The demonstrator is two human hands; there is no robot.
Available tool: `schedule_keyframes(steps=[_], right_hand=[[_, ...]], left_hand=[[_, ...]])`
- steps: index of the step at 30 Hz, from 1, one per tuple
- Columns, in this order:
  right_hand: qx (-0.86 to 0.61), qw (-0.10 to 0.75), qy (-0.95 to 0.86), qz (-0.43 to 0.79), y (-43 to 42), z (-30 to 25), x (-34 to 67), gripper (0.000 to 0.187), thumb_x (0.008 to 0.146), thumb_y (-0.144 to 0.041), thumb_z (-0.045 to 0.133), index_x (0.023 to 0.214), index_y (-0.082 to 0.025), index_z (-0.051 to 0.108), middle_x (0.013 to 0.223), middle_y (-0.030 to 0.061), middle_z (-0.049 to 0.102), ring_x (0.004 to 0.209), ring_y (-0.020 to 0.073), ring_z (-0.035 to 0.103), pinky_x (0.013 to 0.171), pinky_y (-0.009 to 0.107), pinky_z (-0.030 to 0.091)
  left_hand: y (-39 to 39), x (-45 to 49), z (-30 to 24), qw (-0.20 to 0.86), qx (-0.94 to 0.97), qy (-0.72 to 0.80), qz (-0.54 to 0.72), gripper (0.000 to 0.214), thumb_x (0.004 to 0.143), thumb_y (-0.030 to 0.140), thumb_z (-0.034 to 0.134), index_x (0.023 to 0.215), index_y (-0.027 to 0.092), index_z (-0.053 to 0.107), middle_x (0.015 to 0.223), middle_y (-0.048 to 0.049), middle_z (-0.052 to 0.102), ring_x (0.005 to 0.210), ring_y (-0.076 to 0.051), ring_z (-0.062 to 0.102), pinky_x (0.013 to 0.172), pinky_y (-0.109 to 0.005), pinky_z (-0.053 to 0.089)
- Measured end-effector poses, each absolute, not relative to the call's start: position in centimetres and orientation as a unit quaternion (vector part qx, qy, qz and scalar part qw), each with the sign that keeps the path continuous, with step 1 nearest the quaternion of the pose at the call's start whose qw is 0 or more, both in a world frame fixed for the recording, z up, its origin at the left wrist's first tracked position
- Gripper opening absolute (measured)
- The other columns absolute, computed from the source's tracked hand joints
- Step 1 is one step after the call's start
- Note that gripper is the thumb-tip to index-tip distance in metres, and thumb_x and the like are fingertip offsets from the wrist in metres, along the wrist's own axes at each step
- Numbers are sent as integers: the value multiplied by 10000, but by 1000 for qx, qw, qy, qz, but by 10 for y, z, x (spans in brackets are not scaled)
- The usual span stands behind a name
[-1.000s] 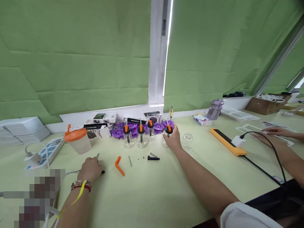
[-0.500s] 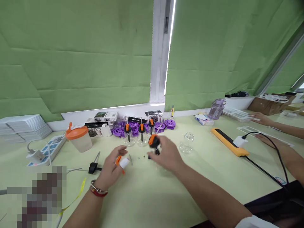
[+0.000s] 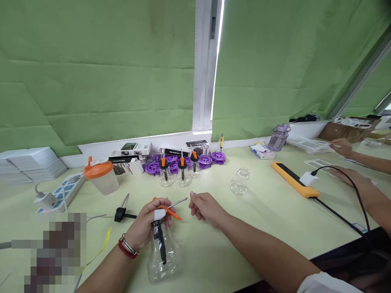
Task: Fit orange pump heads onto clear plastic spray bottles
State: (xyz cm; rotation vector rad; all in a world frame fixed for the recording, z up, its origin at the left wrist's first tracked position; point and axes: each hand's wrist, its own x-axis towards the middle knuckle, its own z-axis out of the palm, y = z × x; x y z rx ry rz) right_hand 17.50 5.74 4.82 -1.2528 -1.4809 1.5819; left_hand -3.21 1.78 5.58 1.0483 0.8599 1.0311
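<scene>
My left hand (image 3: pixel 148 221), its thumb tip wrapped in white, grips the top of a clear spray bottle (image 3: pixel 165 262). The bottle is tilted, and a black stem hangs inside it. An orange trigger piece (image 3: pixel 174 213) and a thin metal rod (image 3: pixel 178 202) stick out to the right of these fingers. Just beyond the rod's tip is my right hand (image 3: pixel 206 207), thumb and fingers pinched together; whatever they may hold is too small to make out. A black spray head (image 3: pixel 120 214) with a thin tube lies left of my left hand.
Several purple wheel-like parts (image 3: pixel 218 157) lie behind three bottles with orange-black tops (image 3: pixel 182 173). A clear bottle (image 3: pixel 238 188) is at right, near an orange power strip (image 3: pixel 295 182). An orange-lidded jug (image 3: pixel 102 177) stands left. Another person's hands (image 3: pixel 351 177) are far right.
The spray bottle has passed from my right hand to my left and come nearer. My right fingers have closed into a pinch. Small bits seen on the table before no longer show there.
</scene>
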Motion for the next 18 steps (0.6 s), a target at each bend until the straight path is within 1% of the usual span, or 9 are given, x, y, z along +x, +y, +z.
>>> schedule_keyframes(steps=[3, 5, 7, 9, 11, 13, 15, 16, 18], right_hand=[[-483, 276, -496, 667, 71, 36, 172, 486, 834, -591, 409, 619, -163, 491, 422, -56, 421, 307, 50, 302, 338, 203, 200], [-476, 270, -468, 694, 74, 29, 167, 430, 851, -521, 438, 604, -169, 464, 404, -76, 377, 301, 45, 268, 339, 199, 186], [-463, 291, -469, 693, 75, 26, 162, 358, 840, -438, 500, 613, -163, 474, 420, -76, 393, 326, 43, 288, 354, 194, 213], [-442, 333, -496, 669, 76, 24, 159, 266, 780, -368, 601, 654, -149, 516, 468, -64, 449, 373, 42, 340, 382, 187, 266], [-423, 363, -516, 650, 78, 23, 157, 242, 714, -354, 672, 710, -145, 549, 531, -50, 508, 414, 46, 389, 404, 186, 314], [-429, 347, -517, 655, 81, 23, 158, 297, 715, -425, 659, 715, -147, 554, 542, -39, 528, 401, 51, 394, 382, 192, 311], [-451, 308, -511, 663, 84, 24, 159, 359, 757, -491, 589, 666, -147, 539, 486, -40, 504, 351, 47, 354, 340, 193, 255], [-455, 299, -512, 665, 85, 24, 159, 359, 765, -484, 582, 653, -147, 534, 467, -43, 495, 339, 44, 341, 333, 192, 239], [-437, 311, -515, 669, 86, 27, 160, 275, 721, -394, 657, 685, -145, 547, 487, -46, 516, 358, 45, 373, 346, 185, 267]], left_hand=[[17, -28, 48, 692, 441, 348, 453, 205, 709, 221, 586, 903, 152, 589, 878, -84, 672, 576, -161, 604, 567, -305, 470], [17, -26, 43, 704, 420, 346, 456, 192, 704, 218, 586, 883, 149, 594, 868, -83, 676, 562, -156, 602, 558, -304, 474], [17, -26, 40, 710, 398, 352, 461, 193, 696, 215, 590, 877, 147, 597, 855, -82, 676, 553, -153, 601, 539, -296, 474], [18, -29, 38, 712, 380, 358, 470, 190, 693, 215, 591, 870, 145, 599, 846, -80, 675, 546, -151, 598, 526, -294, 477], [19, -32, 38, 710, 367, 363, 479, 173, 700, 219, 585, 856, 146, 602, 842, -79, 674, 542, -147, 593, 523, -296, 482], [21, -35, 38, 706, 363, 363, 488, 171, 699, 225, 579, 848, 146, 608, 848, -79, 673, 542, -143, 590, 533, -303, 489], [21, -36, 39, 705, 365, 356, 493, 184, 689, 227, 577, 848, 144, 613, 851, -81, 672, 542, -143, 589, 541, -309, 494], [22, -37, 39, 705, 365, 355, 494, 189, 682, 226, 578, 848, 143, 615, 847, -82, 672, 540, -143, 588, 539, -308, 494], [22, -37, 39, 708, 364, 354, 491, 189, 679, 223, 576, 845, 142, 616, 834, -82, 671, 538, -144, 586, 532, -304, 491]])
